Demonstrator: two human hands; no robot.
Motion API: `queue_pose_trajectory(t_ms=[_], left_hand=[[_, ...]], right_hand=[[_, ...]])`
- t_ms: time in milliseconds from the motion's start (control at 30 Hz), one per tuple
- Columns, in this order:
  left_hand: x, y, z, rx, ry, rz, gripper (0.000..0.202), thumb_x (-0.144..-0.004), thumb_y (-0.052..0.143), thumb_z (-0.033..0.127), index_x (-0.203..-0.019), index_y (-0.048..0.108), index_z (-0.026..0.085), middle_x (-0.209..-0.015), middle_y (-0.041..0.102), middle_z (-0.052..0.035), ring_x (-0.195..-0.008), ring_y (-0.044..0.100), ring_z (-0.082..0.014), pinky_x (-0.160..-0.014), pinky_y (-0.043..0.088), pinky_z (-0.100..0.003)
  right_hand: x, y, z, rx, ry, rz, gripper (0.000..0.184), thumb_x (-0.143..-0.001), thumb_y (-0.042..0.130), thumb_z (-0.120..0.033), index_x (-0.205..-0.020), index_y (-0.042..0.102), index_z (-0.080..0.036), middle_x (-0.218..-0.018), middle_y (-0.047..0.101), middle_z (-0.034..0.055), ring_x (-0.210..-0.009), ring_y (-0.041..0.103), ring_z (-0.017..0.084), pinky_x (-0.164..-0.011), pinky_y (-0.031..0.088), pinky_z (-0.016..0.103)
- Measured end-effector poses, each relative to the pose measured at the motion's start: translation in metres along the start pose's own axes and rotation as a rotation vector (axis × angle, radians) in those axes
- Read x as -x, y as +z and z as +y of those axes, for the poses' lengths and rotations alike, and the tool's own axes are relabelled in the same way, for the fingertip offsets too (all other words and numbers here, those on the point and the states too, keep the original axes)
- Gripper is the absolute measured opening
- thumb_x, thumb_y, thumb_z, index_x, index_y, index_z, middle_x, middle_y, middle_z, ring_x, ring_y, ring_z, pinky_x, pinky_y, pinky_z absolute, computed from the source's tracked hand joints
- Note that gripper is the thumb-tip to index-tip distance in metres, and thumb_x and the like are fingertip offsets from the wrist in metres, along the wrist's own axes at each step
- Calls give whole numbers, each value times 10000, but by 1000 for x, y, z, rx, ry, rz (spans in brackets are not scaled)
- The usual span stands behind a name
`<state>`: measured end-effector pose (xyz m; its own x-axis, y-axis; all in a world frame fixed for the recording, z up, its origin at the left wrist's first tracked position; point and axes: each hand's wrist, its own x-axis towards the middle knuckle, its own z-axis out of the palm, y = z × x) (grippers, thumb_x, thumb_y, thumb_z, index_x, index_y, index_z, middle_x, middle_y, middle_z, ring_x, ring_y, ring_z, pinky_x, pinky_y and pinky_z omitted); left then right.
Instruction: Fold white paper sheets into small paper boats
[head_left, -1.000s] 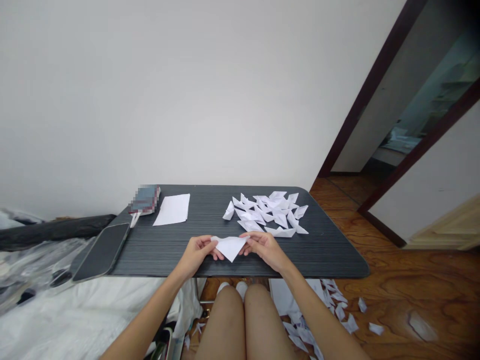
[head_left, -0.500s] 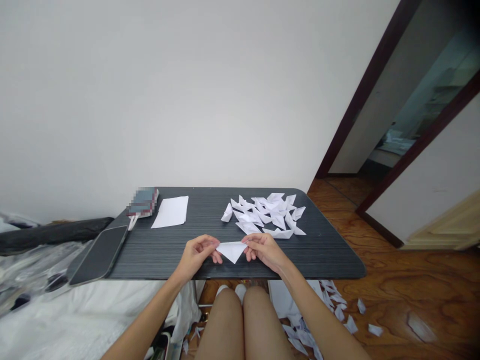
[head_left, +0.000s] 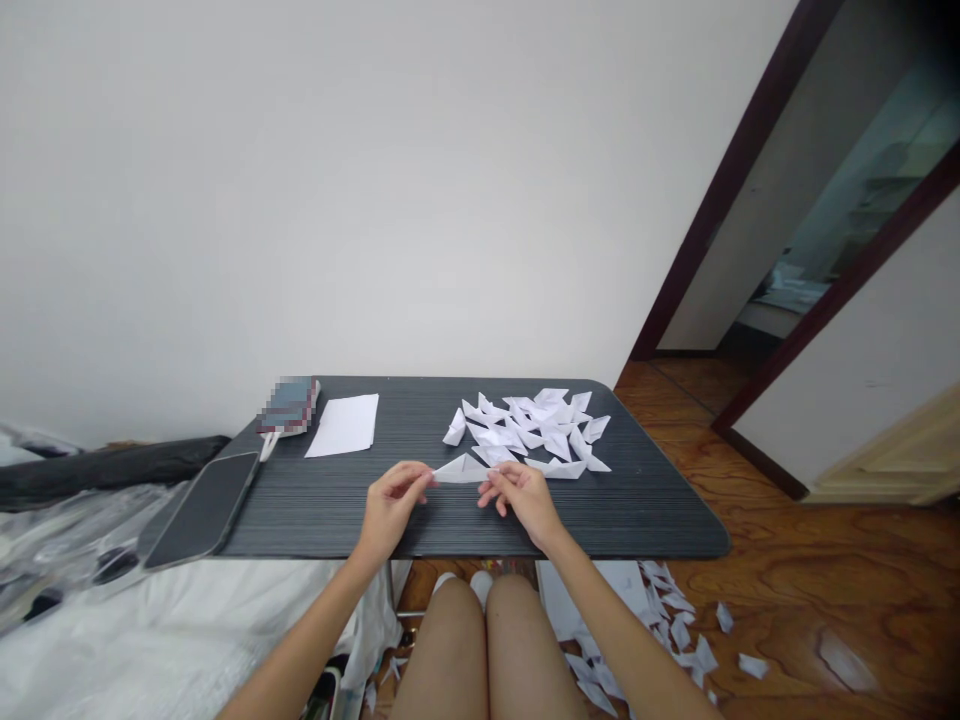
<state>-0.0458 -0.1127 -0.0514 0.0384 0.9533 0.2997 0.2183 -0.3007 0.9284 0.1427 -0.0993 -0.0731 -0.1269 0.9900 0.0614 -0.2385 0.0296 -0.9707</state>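
Note:
A white folded paper boat (head_left: 461,469) is stretched between my two hands, its peak pointing away from me. My left hand (head_left: 395,500) pinches its left tip between thumb and fingers. At the other tip, my right hand (head_left: 525,497) grips it the same way, with some fingers curled beneath. Just beyond my right hand lies a cluster of white paper boats (head_left: 555,440) on the dark table (head_left: 315,515). One more boat (head_left: 454,428) sits at the cluster's left side.
White paper sheets (head_left: 343,425) lie left of centre. Behind them is a blurred-out item (head_left: 289,405) at the table's left edge, with a dark tablet-like slab (head_left: 202,508) nearer me. More folded papers (head_left: 679,630) are scattered on the wooden floor. A white wall (head_left: 450,200) borders the far edge.
The held paper has gone from a downward-pointing triangle to a boat shape with its peak upward. Both hands have shifted slightly away from me.

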Motion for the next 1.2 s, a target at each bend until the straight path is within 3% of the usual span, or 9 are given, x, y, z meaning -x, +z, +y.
queue_pose_trajectory(t_ms=[133, 267, 433, 533, 667, 767, 967, 1100, 1200], left_hand=[[-1, -3, -7, -309, 80, 24, 220, -752, 511, 328, -703, 641, 159, -684, 623, -31, -643, 545, -144, -618, 421, -256], [1, -4, -13, -604, 165, -57, 209, -765, 489, 286, -704, 652, 170, -700, 615, -43, -689, 512, -168, -669, 402, -298], [6, -2, -15, -830, 327, -155, 301, -833, 376, 240, -739, 648, 154, -725, 542, -68, -722, 458, -173, -676, 392, -304], [10, -6, -11, -999, 420, -307, 332, -868, 297, 229, -888, 618, 147, -795, 520, -76, -731, 447, -167, -672, 375, -292], [16, -16, 0, -1220, 525, -502, 422, -830, 368, 406, -1137, 484, 140, -965, 513, -105, -855, 435, -211, -730, 340, -324], [22, -23, 4, -1288, 514, -537, 542, -800, 371, 486, -1223, 395, 149, -1047, 486, -123, -932, 412, -241, -780, 305, -361], [36, -24, 2, -1293, 453, -461, 459, -845, 331, 408, -1246, 354, 185, -1049, 477, -120, -985, 400, -244, -812, 275, -405], [29, -3, 6, -1226, 404, -372, 349, -837, 368, 377, -967, 566, 120, -896, 508, -106, -868, 459, -228, -734, 356, -357], [14, 14, 11, -1248, 327, -350, 367, -821, 394, 390, -754, 603, 96, -848, 506, -109, -789, 510, -216, -676, 405, -322]], right_hand=[[2, -1, 6, 348, -110, 136, 189, -698, 560, -321, -631, 585, -145, -569, 596, 37, -470, 532, 124, -425, 370, 230], [8, -4, 3, 797, -279, 210, 128, -685, 553, -216, -588, 625, -173, -577, 567, 26, -523, 490, 136, -533, 386, 273], [16, -1, 4, 1069, -417, 123, 206, -764, 455, -137, -626, 604, -173, -648, 543, 41, -617, 495, 152, -582, 390, 275], [23, 2, 2, 1253, -517, 27, 248, -818, 384, -118, -695, 594, -167, -717, 527, 65, -720, 482, 176, -642, 402, 293], [35, 3, -8, 1477, -552, -133, 152, -823, 433, -169, -867, 576, -141, -814, 532, 87, -794, 463, 204, -679, 399, 321], [42, 2, -16, 1580, -546, -187, 152, -799, 492, -216, -908, 567, -141, -821, 542, 86, -802, 462, 222, -652, 386, 336], [46, 2, -20, 1647, -531, -190, 233, -782, 512, -215, -1007, 533, -157, -891, 555, 80, -820, 461, 226, -638, 373, 341], [45, 5, -19, 1622, -512, -168, 217, -782, 498, -196, -984, 546, -131, -871, 547, 94, -828, 463, 227, -660, 389, 342], [43, 4, -22, 1527, -490, -186, 213, -785, 489, -196, -968, 561, -115, -871, 531, 102, -834, 466, 216, -692, 406, 334]])
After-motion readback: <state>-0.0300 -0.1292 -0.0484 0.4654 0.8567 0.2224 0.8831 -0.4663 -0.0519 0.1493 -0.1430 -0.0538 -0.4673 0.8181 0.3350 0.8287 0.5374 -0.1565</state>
